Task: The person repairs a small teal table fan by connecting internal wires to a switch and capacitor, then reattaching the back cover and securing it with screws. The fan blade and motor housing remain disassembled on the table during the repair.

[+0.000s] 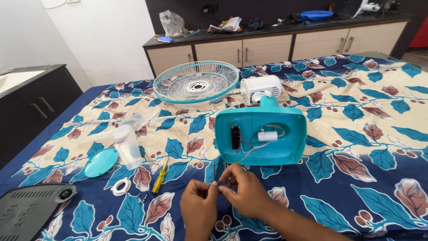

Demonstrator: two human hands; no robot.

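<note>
A bed spread with a blue and cream leaf-patterned sheet [356, 134] fills the room, with a long counter of beige cabinets [267, 49] along the far wall. Nearest, at the sheet's lower edge, the person's left hand [198, 209] and right hand [245, 194] meet, fingertips pinched together on a small thin metal piece [217, 183]; what it is I cannot make out. Just left of them lie a yellow-handled screwdriver [159, 178], a white plastic ring [121, 186] and, at the corner, a dark grey vented plastic panel [29, 214]. A little further off sit a round teal plastic cap [100, 162] and clear plastic fan blades [127, 138], touching each other. Straight beyond the hands lies an upturned teal plastic fan base [261, 134], its hollow open, holding a white cylindrical capacitor [267, 136], a black switch block [235, 136] and loose wires. Behind it lie the white fan motor housing [261, 88] and a round white wire grille with a teal rim [196, 82]. On the far counter rest a clear plastic bag [173, 23] and a blue dish [316, 15].
</note>
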